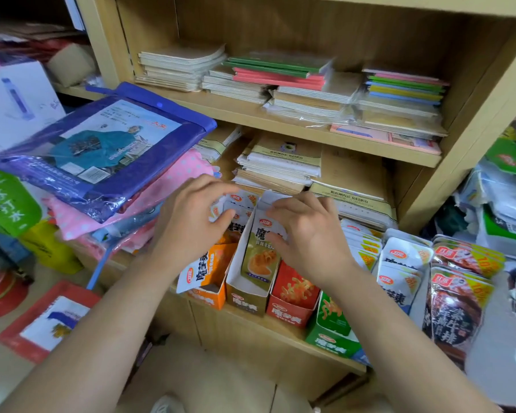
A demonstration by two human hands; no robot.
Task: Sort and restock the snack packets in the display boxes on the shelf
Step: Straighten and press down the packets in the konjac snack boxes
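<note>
Four display boxes stand in a row on the low shelf: an orange box (209, 295), an olive box (249, 302), a red box (292, 305) and a green box (331, 335). White snack packets (239, 204) stand in the back of the orange box. My left hand (191, 222) pinches those packets between thumb and fingers. One white packet (195, 272) leans out over the orange box's front. An olive packet (261, 257) stands in the olive box. My right hand (307, 234) rests on its top edge with fingers spread and bent.
More white packets (399, 263) and dark red packets (456, 293) lie to the right of the boxes. Stacks of notebooks (280, 165) fill the shelves behind. A blue plastic-wrapped package (108, 150) on pink cloth crowds the left. A red tin (0, 290) sits on the floor.
</note>
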